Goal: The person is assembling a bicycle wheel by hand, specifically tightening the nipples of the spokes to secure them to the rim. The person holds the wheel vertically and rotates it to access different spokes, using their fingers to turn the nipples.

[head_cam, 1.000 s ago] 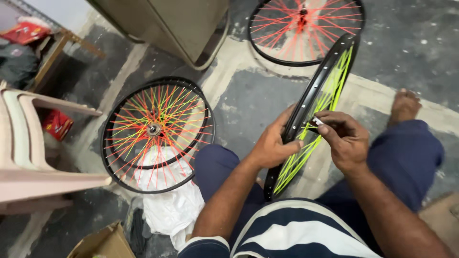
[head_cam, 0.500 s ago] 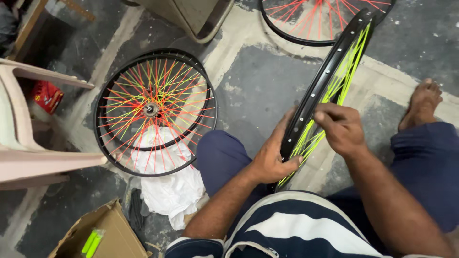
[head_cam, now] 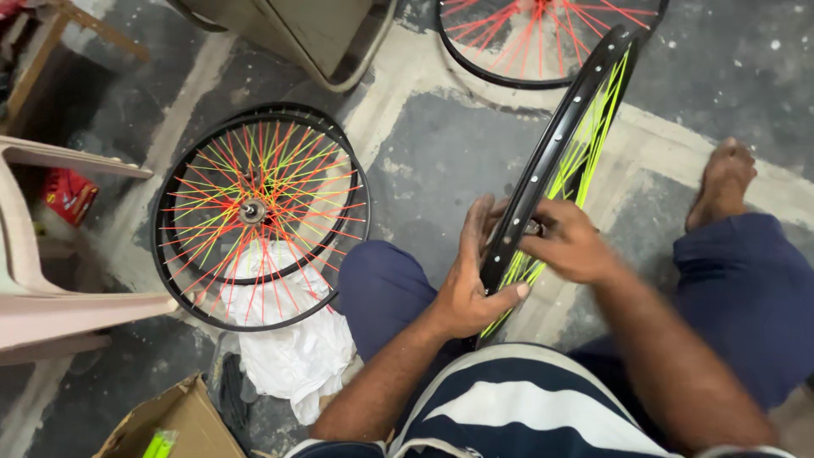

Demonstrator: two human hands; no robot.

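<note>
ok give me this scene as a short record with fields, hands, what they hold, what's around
left hand: grips the black rim of the upright wheel, thumb across the rim
right hand: at the rim's inner side, among the yellow-green spokes; blurred, so any tool is unclear
upright wheel: stands tilted between the person's knees
floor wheels: stacked flat at left, red, orange and yellow spokes
white cloth: lies partly under them
third wheel: red spokes, top edge
cardboard box: bottom left
plastic chair: left edge
</note>
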